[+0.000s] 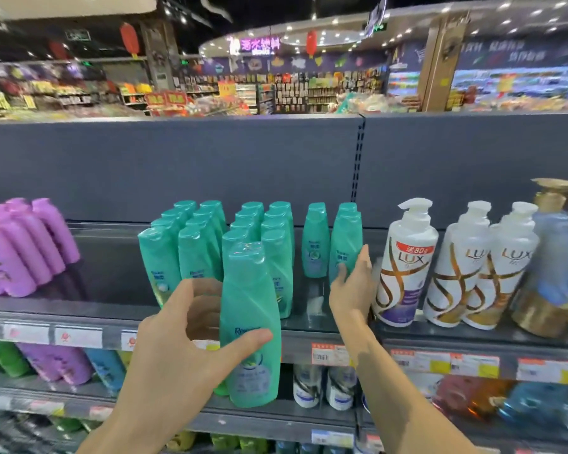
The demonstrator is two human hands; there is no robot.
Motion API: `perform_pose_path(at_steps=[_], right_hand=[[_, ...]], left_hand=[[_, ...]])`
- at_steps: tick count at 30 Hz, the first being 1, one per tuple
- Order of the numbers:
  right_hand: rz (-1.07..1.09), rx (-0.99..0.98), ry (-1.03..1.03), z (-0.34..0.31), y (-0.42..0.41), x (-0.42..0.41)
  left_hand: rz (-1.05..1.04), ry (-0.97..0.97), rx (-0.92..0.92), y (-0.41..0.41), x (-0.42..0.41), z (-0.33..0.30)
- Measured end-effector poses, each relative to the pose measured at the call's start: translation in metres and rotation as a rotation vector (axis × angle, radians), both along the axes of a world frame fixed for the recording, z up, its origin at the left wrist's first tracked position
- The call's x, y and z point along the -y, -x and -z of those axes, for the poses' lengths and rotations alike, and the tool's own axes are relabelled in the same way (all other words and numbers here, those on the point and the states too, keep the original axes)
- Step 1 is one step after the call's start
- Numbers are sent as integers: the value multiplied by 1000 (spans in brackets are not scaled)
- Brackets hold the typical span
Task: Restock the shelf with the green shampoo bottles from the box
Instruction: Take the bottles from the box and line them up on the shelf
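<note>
My left hand [181,335] grips a green shampoo bottle [250,322] upright in front of the top shelf [105,309], thumb across its label. Several green bottles [194,244] stand in rows on that shelf behind it. Further right, my right hand [353,283] holds the rightmost green bottle [345,244] on the shelf, fingers along its right side and thumb at its left. One more green bottle [315,240] stands alone just left of it. The box is out of view.
Purple bottles [23,247] fill the shelf's left end. White pump bottles [404,263] stand close to the right of my right hand, with gold-capped ones [551,273] beyond. Lower shelves [309,417] hold more bottles behind price tags [328,353]. A dark back panel [210,165] rises behind.
</note>
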State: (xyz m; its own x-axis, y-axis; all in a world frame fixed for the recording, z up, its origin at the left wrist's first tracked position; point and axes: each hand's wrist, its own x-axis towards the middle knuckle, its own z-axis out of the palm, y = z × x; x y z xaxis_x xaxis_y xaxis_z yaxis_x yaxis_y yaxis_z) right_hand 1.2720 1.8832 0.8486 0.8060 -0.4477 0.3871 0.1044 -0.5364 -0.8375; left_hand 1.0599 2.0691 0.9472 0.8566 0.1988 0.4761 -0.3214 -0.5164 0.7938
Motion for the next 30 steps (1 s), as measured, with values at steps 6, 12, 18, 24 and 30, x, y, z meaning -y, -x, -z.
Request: perform_pose_path(at_steps=[6, 12, 18, 24, 30], right_hand=[[20, -135, 113, 4, -3, 1], [0, -190, 109, 7, -7, 0], [-24, -204, 82, 11, -10, 1], [-27, -199, 30, 8, -8, 5], [-199, -264, 108, 9, 35, 13]], left_hand=[[27, -2, -4, -1, 2, -1], [69, -11, 6, -4, 8, 0], [105, -7, -18, -5, 10, 0], [111, -3, -32, -11, 17, -2], [93, -82, 14, -29, 28, -21]])
